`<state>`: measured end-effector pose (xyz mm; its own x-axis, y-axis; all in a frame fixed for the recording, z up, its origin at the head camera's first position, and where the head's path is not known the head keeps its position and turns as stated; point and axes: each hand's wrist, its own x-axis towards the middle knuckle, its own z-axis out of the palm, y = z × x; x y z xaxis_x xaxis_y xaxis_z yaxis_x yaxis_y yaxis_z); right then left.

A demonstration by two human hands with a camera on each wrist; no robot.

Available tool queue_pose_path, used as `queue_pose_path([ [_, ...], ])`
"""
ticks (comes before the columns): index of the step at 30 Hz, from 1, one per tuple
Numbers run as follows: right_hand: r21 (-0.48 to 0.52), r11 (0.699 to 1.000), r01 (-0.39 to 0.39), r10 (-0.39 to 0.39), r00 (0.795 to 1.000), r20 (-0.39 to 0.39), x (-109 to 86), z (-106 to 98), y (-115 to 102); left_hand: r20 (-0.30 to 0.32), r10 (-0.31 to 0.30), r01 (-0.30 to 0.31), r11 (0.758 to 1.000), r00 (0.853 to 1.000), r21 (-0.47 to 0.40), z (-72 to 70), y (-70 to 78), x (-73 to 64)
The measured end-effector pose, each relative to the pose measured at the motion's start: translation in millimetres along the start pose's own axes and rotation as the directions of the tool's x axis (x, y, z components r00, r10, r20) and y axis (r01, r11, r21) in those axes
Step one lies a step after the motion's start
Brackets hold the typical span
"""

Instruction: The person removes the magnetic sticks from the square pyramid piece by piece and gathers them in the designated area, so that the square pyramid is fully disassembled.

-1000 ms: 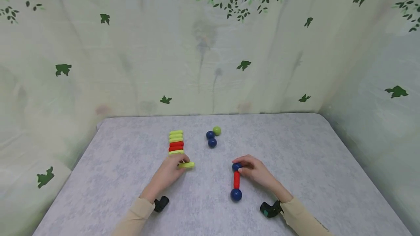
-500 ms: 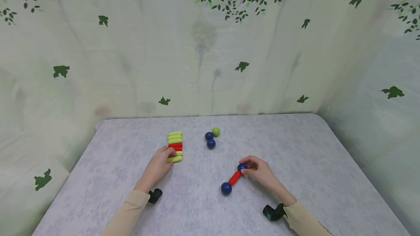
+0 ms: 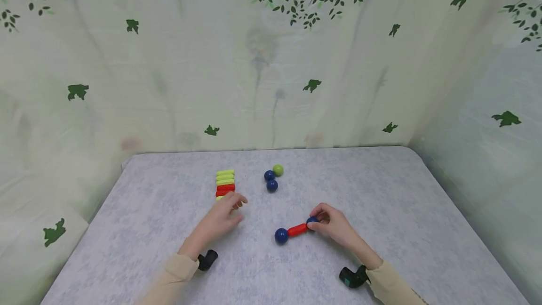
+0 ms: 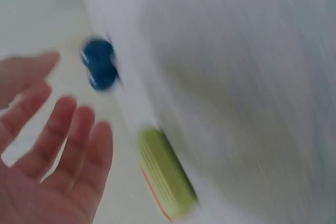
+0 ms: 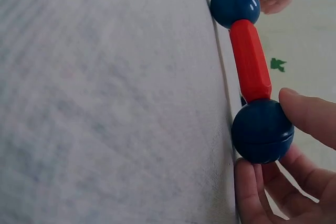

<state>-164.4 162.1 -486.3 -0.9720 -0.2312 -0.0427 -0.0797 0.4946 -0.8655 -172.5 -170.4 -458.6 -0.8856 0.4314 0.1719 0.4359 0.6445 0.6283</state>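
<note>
My right hand [image 3: 336, 226] pinches a dark blue ball [image 5: 262, 132] between thumb and fingers. A red rod [image 3: 298, 230] joins this ball to a second blue ball [image 3: 281, 236], which points left toward the table's middle. My left hand [image 3: 218, 222] hovers by the near end of a row of rods, fingers parted and loosely bent, holding nothing. Yellow-green rods [image 3: 225, 176] and red rods [image 3: 226, 187] lie side by side in that row, its near end hidden behind the hand. In the left wrist view a yellow-green rod [image 4: 165, 177] shows beside the fingers, apart from them.
Beyond the hands, two loose blue balls [image 3: 272, 186] and one green ball [image 3: 278, 170] sit close together on the grey cloth-covered table [image 3: 381, 178]. A pale curtain [image 3: 228, 60] with leaf patterns stands behind the table and along its sides.
My left hand laid a yellow-green rod at the near end of the row, let go and moved slightly right. My right hand swung the joined piece from pointing toward me to pointing left.
</note>
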Motion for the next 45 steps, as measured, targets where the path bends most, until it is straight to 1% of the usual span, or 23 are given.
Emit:
queue_pose_path([
  [1, -0.006, 1.0, 0.005, -0.005, 1.0, 0.006, -0.5, 0.1, -0.1, 0.056, 0.027, -0.025, 0.999, 0.998, -0.04, 4.4, 6.7, 0.8],
  [2, -0.013, 1.0, 0.014, -0.014, 1.0, 0.013, -0.9, 0.2, 0.0, 0.11, 0.057, -0.05, 0.997, 0.992, -0.066, 9.2, 13.1, 1.8],
  [4, -0.028, 0.999, 0.037, -0.037, 0.999, 0.031, -1.3, 0.5, 0.7, 0.208, 0.09, -0.074, 0.994, 0.974, -0.084, 20.3, 24.8, 3.6],
  [5, -0.034, 0.998, 0.052, -0.051, 0.998, 0.042, -1.5, 0.6, 1.2, 0.244, 0.092, -0.077, 0.994, 0.965, -0.073, 25.8, 29.9, 4.4],
  [7, -0.042, 0.996, 0.083, -0.08, 0.995, 0.067, -1.7, 0.6, 1.8, 0.292, 0.087, -0.083, 0.996, 0.952, -0.026, 36.1, 38.0, 6.2],
  [9, -0.039, 0.993, 0.114, -0.11, 0.989, 0.1, -2.0, 0.2, 1.9, 0.312, 0.078, -0.089, 0.996, 0.947, 0.022, 44.4, 43.9, 7.8],
  [11, -0.032, 0.989, 0.143, -0.137, 0.981, 0.139, -2.5, -0.8, 1.3, 0.318, 0.069, -0.093, 0.994, 0.946, 0.061, 50.2, 47.1, 9.2],
  [13, -0.022, 0.987, 0.161, -0.155, 0.972, 0.177, -2.7, -1.9, 1.6, 0.319, 0.072, -0.101, 0.992, 0.945, 0.076, 53.5, 48.1, 10.7],
  [17, -0.006, 0.984, 0.179, -0.173, 0.96, 0.22, -2.9, -3.7, 2.9, 0.322, 0.101, -0.123, 0.991, 0.941, 0.05, 54.2, 46.5, 12.7],
  [21, 0.002, 0.985, 0.174, -0.17, 0.958, 0.23, -2.1, -4.5, 3.9, 0.327, 0.148, -0.158, 0.987, 0.933, 0.003, 52.1, 42.1, 13.1],
  [22, 0.004, 0.985, 0.174, -0.17, 0.958, 0.231, -1.8, -4.7, 3.8, 0.317, 0.156, -0.162, 0.987, 0.936, -0.005, 51.8, 40.3, 13.5],
  [24, 0.013, 0.986, 0.166, -0.164, 0.959, 0.233, -1.9, -5.3, 3.0, 0.272, 0.145, -0.144, 0.989, 0.951, -0.023, 50.9, 36.5, 14.9],
  [25, 0.017, 0.987, 0.161, -0.161, 0.959, 0.233, -2.0, -5.5, 2.6, 0.235, 0.13, -0.127, 0.991, 0.963, -0.031, 50.4, 34.6, 16.1],
  [27, 0.017, 0.988, 0.152, -0.152, 0.96, 0.235, -3.2, -6.0, -0.4, 0.142, 0.075, -0.069, 0.997, 0.987, -0.04, 48.9, 31.3, 20.1],
  [28, 0.02, 0.988, 0.15, -0.151, 0.96, 0.238, -5.3, -7.3, -5.7, 0.087, 0.046, -0.042, 0.998, 0.995, -0.05, 48.2, 29.6, 23.1],
  [29, 0.021, 0.988, 0.15, -0.151, 0.959, 0.242, -7.7, -8.5, -11.4, 0.036, 0.012, -0.01, 0.998, 0.999, -0.062, 47.4, 28.1, 26.5],
  [31, 0.022, 0.989, 0.144, -0.145, 0.959, 0.245, -7.9, -8.5, -11.9, -0.04, -0.055, 0.052, 0.996, 0.998, -0.078, 46.3, 24.7, 34.6],
  [32, 0.022, 0.989, 0.144, -0.145, 0.958, 0.246, -7.7, -8.5, -11.5, -0.069, -0.089, 0.084, 0.993, 0.994, -0.082, 45.9, 23.2, 38.9],
  [34, 0.024, 0.99, 0.137, -0.138, 0.959, 0.248, -6.6, -8.3, -8.7, -0.112, -0.134, 0.124, 0.988, 0.985, -0.093, 45.4, 20.0, 47.3],
  [36, 0.021, 0.992, 0.127, -0.128, 0.962, 0.241, -2.3, -5.5, 2.6, -0.129, -0.171, 0.16, 0.983, 0.977, -0.093, 45.1, 17.1, 55.0],
  [38, 0.021, 0.992, 0.124, -0.126, 0.963, 0.24, -2.0, -5.1, 4.2, -0.147, -0.196, 0.184, 0.978, 0.97, -0.094, 45.2, 15.4, 61.7],
  [42, 0.022, 0.991, 0.131, -0.133, 0.962, 0.237, -1.6, -4.8, 5.5, -0.155, -0.224, 0.213, 0.973, 0.962, -0.085, 47.5, 11.7, 73.7],
  [45, 0.019, 0.992, 0.126, -0.127, 0.964, 0.233, -1.4, -5.7, 5.5, -0.155, -0.225, 0.216, 0.974, 0.962, -0.072, 49.6, 9.8, 81.2],
])
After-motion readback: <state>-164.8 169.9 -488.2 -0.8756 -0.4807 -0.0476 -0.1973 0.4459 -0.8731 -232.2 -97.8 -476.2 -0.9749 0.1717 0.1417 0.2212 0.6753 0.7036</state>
